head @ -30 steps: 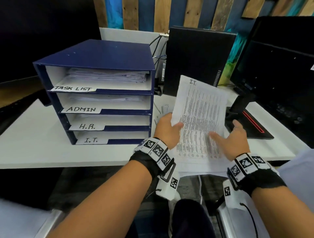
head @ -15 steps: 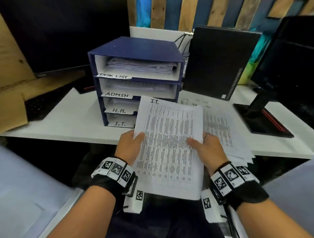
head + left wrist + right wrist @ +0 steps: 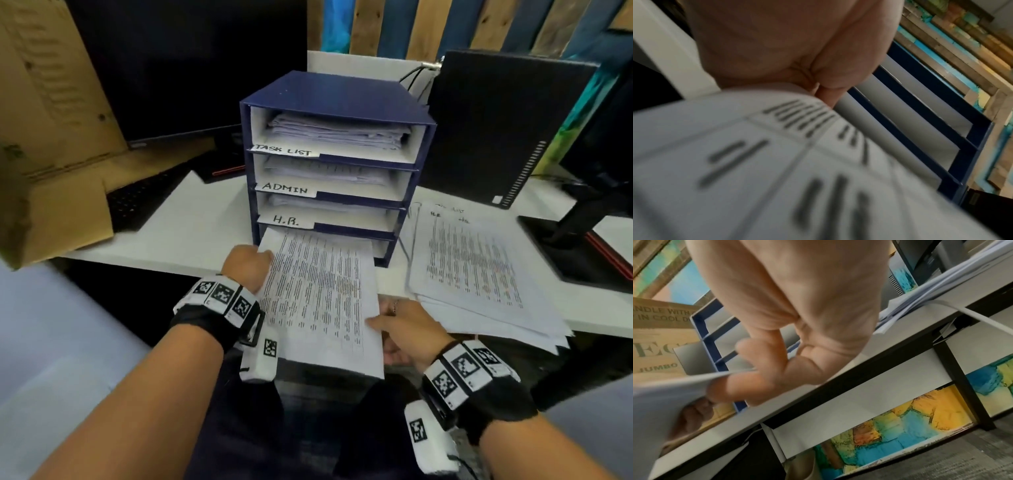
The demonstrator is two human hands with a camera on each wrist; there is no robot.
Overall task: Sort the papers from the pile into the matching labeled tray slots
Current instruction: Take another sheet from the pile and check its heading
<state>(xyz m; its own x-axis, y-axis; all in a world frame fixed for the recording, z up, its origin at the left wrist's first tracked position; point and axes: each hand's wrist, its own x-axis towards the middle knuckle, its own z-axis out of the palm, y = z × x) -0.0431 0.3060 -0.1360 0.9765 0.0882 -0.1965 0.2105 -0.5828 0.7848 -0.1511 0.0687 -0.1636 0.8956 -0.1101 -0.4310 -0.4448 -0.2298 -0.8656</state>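
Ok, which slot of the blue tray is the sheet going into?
The bottom slot, under the H.R. label; the sheet covers its own label, and the upper three stay uncovered.

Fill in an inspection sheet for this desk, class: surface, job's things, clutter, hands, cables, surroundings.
Surface: white desk.
Job's things: printed sheet entering the lowest slot of the blue tray; paper pile to its right.
Clutter: cardboard box, keyboard.
Hands: left hand and right hand each grip the sheet's edge.
Cables: some behind the tray.
Surroundings: PC tower, painted plank wall.
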